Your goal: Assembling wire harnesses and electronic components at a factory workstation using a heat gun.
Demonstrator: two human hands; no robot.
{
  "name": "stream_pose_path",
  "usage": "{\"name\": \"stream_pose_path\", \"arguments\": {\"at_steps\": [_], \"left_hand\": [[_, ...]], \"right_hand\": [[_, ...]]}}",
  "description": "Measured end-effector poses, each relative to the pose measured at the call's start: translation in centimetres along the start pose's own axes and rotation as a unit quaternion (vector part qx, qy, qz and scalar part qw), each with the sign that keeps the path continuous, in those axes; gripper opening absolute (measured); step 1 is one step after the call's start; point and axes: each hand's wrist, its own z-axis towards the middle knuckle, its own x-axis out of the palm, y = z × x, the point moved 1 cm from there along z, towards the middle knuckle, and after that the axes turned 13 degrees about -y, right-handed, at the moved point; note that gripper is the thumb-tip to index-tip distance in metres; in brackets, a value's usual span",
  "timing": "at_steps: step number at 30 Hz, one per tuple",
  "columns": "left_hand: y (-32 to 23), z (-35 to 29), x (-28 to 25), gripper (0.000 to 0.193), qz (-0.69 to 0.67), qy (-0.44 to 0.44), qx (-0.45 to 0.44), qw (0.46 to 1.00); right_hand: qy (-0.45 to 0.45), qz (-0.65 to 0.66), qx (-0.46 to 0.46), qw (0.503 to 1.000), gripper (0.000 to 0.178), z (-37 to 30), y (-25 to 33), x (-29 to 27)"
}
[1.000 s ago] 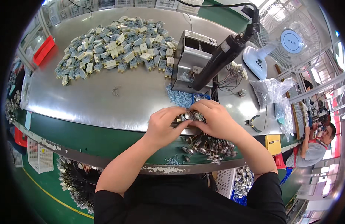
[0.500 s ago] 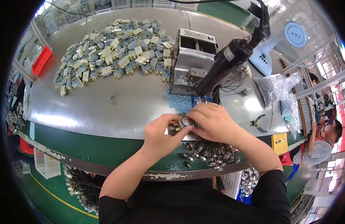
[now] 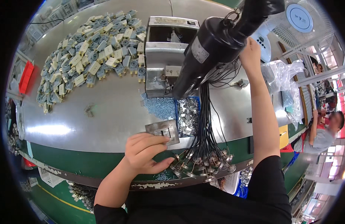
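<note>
My left hand (image 3: 145, 152) is open, thumb apart, its fingertips touching the edge of a flat metal plate (image 3: 156, 128) with a slot in it. Nothing shows in its grasp. Stretched far forward, my right hand (image 3: 250, 56) is beside the thick black cylinder (image 3: 213, 41) hanging over the table. Its fingers look curled; their tips are partly hidden, so what they hold cannot be made out. A bundle of black wires (image 3: 205, 112) with round metal ends (image 3: 202, 164) runs toward me. Beside it are a blue tray (image 3: 199, 102) of small metal pieces and loose bluish screws (image 3: 159, 107).
A large heap of grey and cream plug-like housings (image 3: 94, 52) covers the far left. A metal machine (image 3: 157, 71) stands behind the screws. To the right are plastic bags (image 3: 282, 78), a fan (image 3: 299, 18) and a yellow pad (image 3: 283, 134). Another person (image 3: 321, 134) sits at far right.
My hands have parted: the right went forward and right, the left drew back slightly. The round metal part they held is gone from between them. The plate and tray are now uncovered; the view shifted.
</note>
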Motion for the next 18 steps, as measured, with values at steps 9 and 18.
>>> {"name": "stream_pose_path", "arguments": {"at_steps": [9, 18], "left_hand": [[0.2, 0.1, 0.1, 0.028, 0.009, 0.015, 0.008, 1.000], [-0.5, -0.1, 0.5, 0.026, 0.008, 0.020, 0.029, 0.999]], "right_hand": [[0.197, 0.057, -0.063, 0.977, 0.037, -8.7, 8.3, -4.1], [0.331, -0.137, -0.100, 0.928, 0.029, -16.5, 11.6, -6.2]]}}
